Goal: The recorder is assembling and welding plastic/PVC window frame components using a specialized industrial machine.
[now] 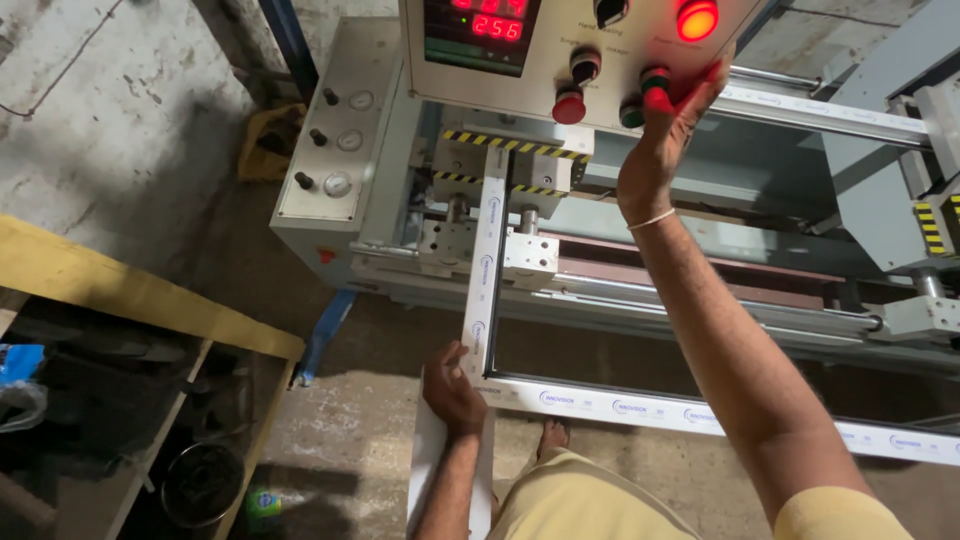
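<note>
Two hands are at work, and I describe all places from the grey machine [400, 230] in front of me. My right hand [668, 125] is raised to the control panel [560, 50] that sits on top of the machine. Its fingertips [712, 75] touch the panel near a green push button [655, 78], just under a glowing red lamp [697, 19]. The fingers are stretched out and hold nothing.

My left hand [452, 388] is low, in front of the machine. It is closed over the near corner of a white window frame profile [488, 260], with the thumb on the upper face. From this corner one bar goes up into the clamp [488, 250] at the middle of the machine, under a guard with yellow and black stripes [510, 145]. The other bar [700, 415] goes to the right, along the front of the machine, above the concrete floor [330, 440].

Left of the machine stands a yellow wooden rack [110, 280].
</note>
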